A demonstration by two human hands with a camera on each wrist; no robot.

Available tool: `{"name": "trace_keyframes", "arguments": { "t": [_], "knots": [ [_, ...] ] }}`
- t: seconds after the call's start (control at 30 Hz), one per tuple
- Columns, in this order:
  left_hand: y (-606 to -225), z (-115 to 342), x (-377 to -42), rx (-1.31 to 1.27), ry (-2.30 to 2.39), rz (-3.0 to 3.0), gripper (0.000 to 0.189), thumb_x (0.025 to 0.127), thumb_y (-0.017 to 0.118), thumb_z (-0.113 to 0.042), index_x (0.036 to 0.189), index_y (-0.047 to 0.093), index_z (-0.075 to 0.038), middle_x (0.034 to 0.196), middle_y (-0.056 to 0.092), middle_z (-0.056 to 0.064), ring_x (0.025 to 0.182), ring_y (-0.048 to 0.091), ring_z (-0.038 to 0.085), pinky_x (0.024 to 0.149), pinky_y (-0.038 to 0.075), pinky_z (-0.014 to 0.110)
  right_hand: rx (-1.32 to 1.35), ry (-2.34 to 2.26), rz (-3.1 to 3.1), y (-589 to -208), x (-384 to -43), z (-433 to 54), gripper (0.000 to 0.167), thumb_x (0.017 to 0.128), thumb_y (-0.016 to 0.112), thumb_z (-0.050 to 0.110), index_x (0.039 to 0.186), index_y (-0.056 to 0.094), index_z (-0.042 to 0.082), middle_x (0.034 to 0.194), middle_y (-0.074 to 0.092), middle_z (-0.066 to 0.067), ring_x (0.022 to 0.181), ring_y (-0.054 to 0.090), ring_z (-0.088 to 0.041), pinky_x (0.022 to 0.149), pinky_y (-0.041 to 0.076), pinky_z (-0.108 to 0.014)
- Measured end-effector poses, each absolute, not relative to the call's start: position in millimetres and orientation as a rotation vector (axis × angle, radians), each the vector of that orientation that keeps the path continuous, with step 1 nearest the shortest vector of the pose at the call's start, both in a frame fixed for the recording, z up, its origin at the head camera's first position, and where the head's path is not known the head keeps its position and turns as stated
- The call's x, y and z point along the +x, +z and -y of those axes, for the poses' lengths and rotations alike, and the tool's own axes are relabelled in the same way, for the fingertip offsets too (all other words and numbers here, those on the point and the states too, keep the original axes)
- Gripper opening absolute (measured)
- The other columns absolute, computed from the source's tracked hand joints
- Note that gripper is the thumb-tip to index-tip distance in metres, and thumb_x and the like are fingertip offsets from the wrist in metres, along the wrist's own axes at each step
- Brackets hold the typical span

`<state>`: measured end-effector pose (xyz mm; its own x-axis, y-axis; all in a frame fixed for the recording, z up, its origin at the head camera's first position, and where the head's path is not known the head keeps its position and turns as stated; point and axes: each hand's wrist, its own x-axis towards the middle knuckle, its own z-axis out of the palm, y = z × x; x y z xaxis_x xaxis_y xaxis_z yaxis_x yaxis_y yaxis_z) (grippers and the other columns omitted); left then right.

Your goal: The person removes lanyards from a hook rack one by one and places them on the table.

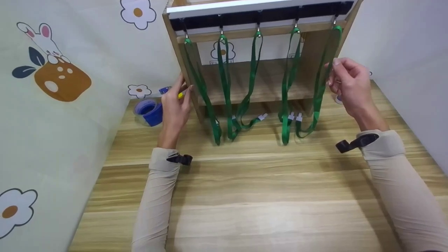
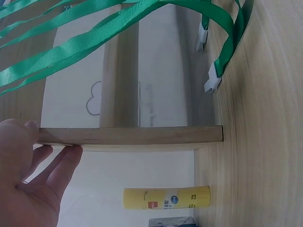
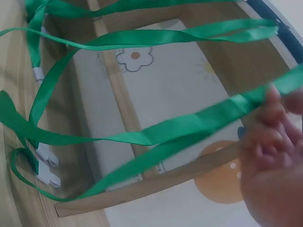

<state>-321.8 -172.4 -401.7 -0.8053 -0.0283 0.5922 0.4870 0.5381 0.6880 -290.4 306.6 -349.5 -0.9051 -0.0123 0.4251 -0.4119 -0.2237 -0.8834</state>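
Note:
A small wooden rack (image 1: 241, 82) stands on the table with several green lanyards (image 1: 226, 87) hanging from metal hooks along its black top strip. My left hand (image 1: 175, 105) is at the rack's left side panel (image 2: 137, 136), thumb at the front edge and fingertips against the outer face, holding it. On the far right, my right hand (image 1: 353, 85) pinches the rightmost lanyard (image 3: 213, 116) a little below its hook, with the other fingers curled. White plastic clips (image 3: 46, 172) at the lanyards' lower ends lie near the tabletop.
Beside the left hand, a blue tape roll in a clear ring (image 1: 148, 112) sits on the table (image 1: 245, 182). A yellow glue stick (image 2: 165, 197) stands outside the left panel. Patterned walls (image 1: 70, 140) close in the left and back; a plain wall (image 1: 413, 70) borders the right.

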Motion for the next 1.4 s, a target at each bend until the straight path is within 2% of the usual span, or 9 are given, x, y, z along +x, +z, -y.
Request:
{"name": "trace_keyframes", "arguments": {
  "t": [0.07,0.13,0.3,0.37,0.6,0.73,1.07,1.27,1.4],
  "knots": [
    [-401,172,-321,-0.37,-1.237,2.232,0.052,0.112,0.062,-0.028,0.162,0.051,-0.022,0.157,0.063,0.003,0.132,0.072,0.021,0.105,0.062,0.038,0.474,2.152,1.729,-351,-291,-306,0.025,0.108,0.067,0.016,0.111,0.067,-0.008,0.068,0.061,-0.01,0.051,0.043,-0.02,0.043,0.037,-0.021],
    [-401,172,-321,-0.372,-1.246,2.234,0.052,0.112,0.061,-0.028,0.163,0.05,-0.023,0.157,0.063,0.003,0.133,0.071,0.021,0.105,0.063,0.037,0.48,2.122,1.718,-352,-292,-306,0.024,0.109,0.066,0.017,0.115,0.066,-0.006,0.069,0.062,-0.01,0.051,0.045,-0.021,0.044,0.038,-0.021],
    [-401,172,-323,-0.368,-1.253,2.236,0.053,0.112,0.061,-0.028,0.163,0.05,-0.023,0.158,0.062,0.003,0.133,0.071,0.021,0.104,0.063,0.036,0.658,2.29,1.725,-352,-293,-307,0.049,0.115,0.054,0.027,0.139,0.058,-0.017,0.071,0.064,-0.011,0.053,0.047,-0.022,0.042,0.035,-0.024],
    [-402,173,-323,-0.364,-1.251,2.237,0.052,0.112,0.061,-0.029,0.163,0.05,-0.022,0.157,0.063,0.003,0.132,0.071,0.021,0.104,0.063,0.036,0.746,2.429,1.705,-353,-294,-307,0.053,0.116,0.051,0.027,0.143,0.054,-0.019,0.071,0.065,-0.011,0.054,0.047,-0.022,0.043,0.035,-0.025],
    [-404,173,-323,-0.38,-1.263,2.227,0.053,0.112,0.061,-0.028,0.163,0.05,-0.021,0.157,0.063,0.004,0.132,0.072,0.022,0.103,0.063,0.04,0.871,2.562,1.537,-357,-295,-311,0.028,0.111,0.052,0.0,0.121,0.063,-0.025,0.077,0.067,-0.016,0.056,0.044,-0.023,0.046,0.037,-0.024],
    [-403,173,-323,-0.387,-1.241,2.219,0.051,0.112,0.062,-0.026,0.161,0.053,-0.017,0.153,0.066,0.007,0.13,0.073,0.024,0.103,0.064,0.041,0.859,2.491,1.523,-360,-293,-314,0.025,0.108,0.053,-0.009,0.119,0.059,-0.03,0.078,0.07,-0.018,0.055,0.046,-0.023,0.044,0.042,-0.022],
    [-402,174,-324,-0.369,-1.22,2.248,0.05,0.112,0.061,-0.03,0.161,0.053,-0.021,0.153,0.066,0.003,0.131,0.072,0.022,0.108,0.061,0.036,0.689,2.135,1.66,-345,-283,-309,0.026,0.102,0.065,-0.008,0.121,0.065,-0.026,0.094,0.066,-0.013,0.066,0.049,-0.022,0.058,0.048,-0.02],
    [-403,175,-323,-0.376,-1.235,2.246,0.051,0.112,0.06,-0.03,0.162,0.051,-0.023,0.156,0.064,0.0,0.133,0.071,0.017,0.109,0.06,0.037,0.605,2.016,1.671,-329,-270,-299,0.025,0.099,0.071,-0.008,0.116,0.068,-0.026,0.082,0.071,-0.013,0.061,0.052,-0.02,0.055,0.05,-0.02],
    [-403,174,-323,-0.377,-1.241,2.254,0.051,0.112,0.06,-0.029,0.163,0.05,-0.026,0.156,0.064,-0.001,0.134,0.07,0.017,0.109,0.06,0.037,0.558,1.978,1.65,-329,-258,-293,0.027,0.095,0.075,-0.009,0.117,0.069,-0.024,0.086,0.077,-0.016,0.06,0.056,-0.02,0.056,0.053,-0.02]
  ]
}}
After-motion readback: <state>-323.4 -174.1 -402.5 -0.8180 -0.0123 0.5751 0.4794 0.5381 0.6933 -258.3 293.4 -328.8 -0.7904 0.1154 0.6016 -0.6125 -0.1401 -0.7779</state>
